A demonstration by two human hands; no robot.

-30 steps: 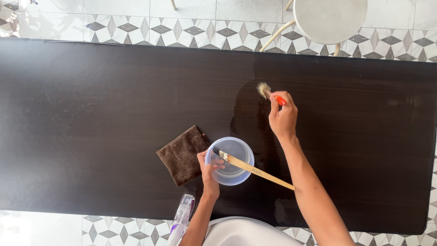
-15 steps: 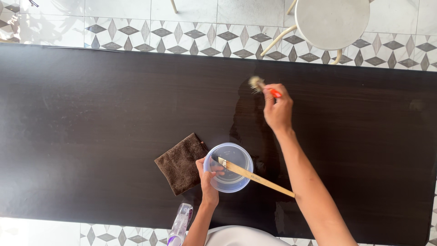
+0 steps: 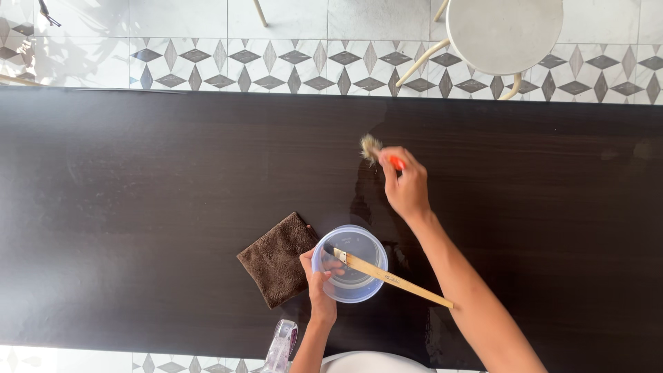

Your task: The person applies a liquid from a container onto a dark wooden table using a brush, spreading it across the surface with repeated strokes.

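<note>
- Head view, the only view, looking straight down on a long dark wood table (image 3: 138,173).
- Right hand (image 3: 407,188) is out over the middle of the table, fingers curled tight around a small brush with an orange handle (image 3: 396,162).
- Only a short stub of orange shows above the fist; the rest of the handle is buried in the grip.
- Pale bristles (image 3: 370,146) stick out up and to the left of the knuckles. They're blurred, so I can't tell whether they touch the tabletop.
- A glossy wet-looking patch (image 3: 369,197) sits on the wood just under and beside that hand.
- Left hand (image 3: 319,276) is closed on the near-left rim of a clear round plastic bowl (image 3: 350,263), thumb over the edge, fingers on the outside wall.
- The bowl stands on the table near the front edge, well below the right hand.
- A second brush with a long bare wooden handle (image 3: 394,279) lies across the bowl. Its head is inside by the left rim, just beside the left thumb, and its handle runs out over the right rim to end under the right forearm.
- No hand grips that wooden brush.
- A folded brown cloth (image 3: 276,259) lies flat, just left of the bowl.
- A clear spray bottle with purple trim (image 3: 280,349) is at the front edge, by the left wrist.
- A white round stool (image 3: 501,31) stands on the patterned tile floor (image 3: 207,65) beyond the far edge.
</note>
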